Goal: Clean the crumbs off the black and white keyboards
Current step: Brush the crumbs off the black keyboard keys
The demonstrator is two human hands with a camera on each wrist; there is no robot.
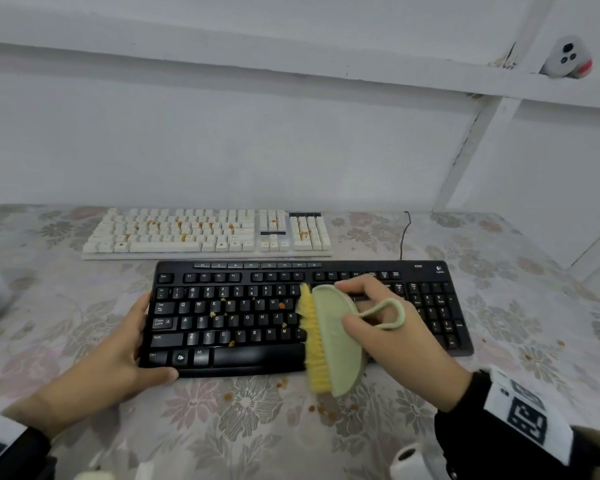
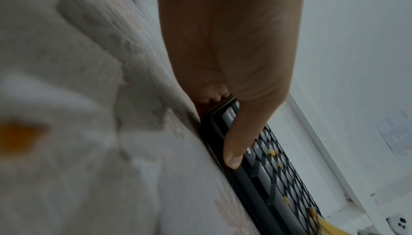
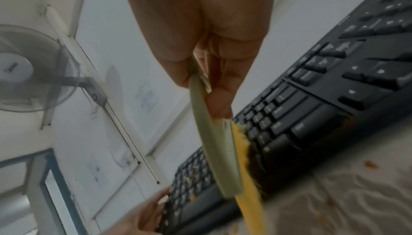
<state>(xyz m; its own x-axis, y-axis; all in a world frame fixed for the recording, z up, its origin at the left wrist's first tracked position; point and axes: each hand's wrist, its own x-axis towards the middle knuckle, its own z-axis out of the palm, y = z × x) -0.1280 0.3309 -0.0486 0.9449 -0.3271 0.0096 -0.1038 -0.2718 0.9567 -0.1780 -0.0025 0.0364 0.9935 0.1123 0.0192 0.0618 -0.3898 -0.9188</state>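
There are two keyboards on the table: one black keyboard [image 1: 305, 317] close by and one white keyboard [image 1: 207, 233] behind it. There is one brush [image 1: 333, 341] with yellow hairs, and two hands, one left hand [image 1: 118, 355] and one right hand [image 1: 392, 327]. There are about six orange crumbs [image 1: 213, 313] on the black keys, many more on the white keys, too small to count, and one fan [image 3: 33, 69] on the wall.
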